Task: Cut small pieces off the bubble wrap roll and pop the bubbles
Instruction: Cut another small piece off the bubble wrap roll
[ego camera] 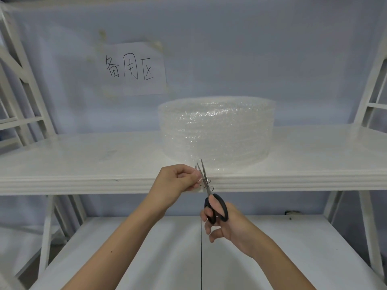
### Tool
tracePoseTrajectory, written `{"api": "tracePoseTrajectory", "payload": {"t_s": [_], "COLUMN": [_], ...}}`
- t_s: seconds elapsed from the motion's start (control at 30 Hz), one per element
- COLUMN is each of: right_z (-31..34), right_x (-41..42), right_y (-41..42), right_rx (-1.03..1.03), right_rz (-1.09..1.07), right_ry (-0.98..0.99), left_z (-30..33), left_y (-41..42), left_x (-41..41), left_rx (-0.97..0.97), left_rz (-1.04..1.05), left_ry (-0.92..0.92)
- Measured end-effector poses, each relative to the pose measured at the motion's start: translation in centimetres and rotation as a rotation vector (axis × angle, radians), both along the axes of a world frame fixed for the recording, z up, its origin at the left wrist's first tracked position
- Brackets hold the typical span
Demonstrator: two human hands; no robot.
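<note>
A big clear bubble wrap roll stands on its end on the white shelf, right of centre. Its loose end hangs over the shelf's front edge. My left hand pinches that loose end between thumb and fingers, just left of the blades. My right hand grips black-handled scissors below the shelf edge. The blades point up and away, slightly apart, with the wrap between them.
A paper sign with handwritten characters is taped to the blue wall behind the shelf. White frame uprights stand at the left and right. A lower white shelf board lies beneath my arms.
</note>
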State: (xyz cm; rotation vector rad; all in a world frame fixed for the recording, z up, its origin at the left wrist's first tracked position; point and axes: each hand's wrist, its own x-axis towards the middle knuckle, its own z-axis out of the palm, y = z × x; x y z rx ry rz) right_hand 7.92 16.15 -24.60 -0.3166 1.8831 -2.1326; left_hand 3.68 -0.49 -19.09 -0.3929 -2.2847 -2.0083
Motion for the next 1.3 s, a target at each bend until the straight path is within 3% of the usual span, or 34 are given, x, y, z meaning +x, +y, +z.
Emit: {"api": "tracePoseTrajectory", "payload": {"t_s": [1.03, 1.13, 1.3], "right_z": [2.7, 2.7, 2.7], "right_x": [-1.4, -1.3, -1.0], "right_y": [-0.5, -0.6, -0.8], "right_rx": [0.076, 0.089, 0.093], "right_rz": [-0.065, -0.07, -0.084], "right_ry": [0.219, 0.229, 0.217], "left_z": [1.1, 1.8, 3.0], "left_y": [-0.8, -1.1, -0.8], "left_x": [1.4, 1.5, 1.1], "left_rx": [-0.165, -0.132, 0.103], "left_rz": [-0.144, -0.17, -0.105], "left_ry": [0.079, 0.077, -0.041]}}
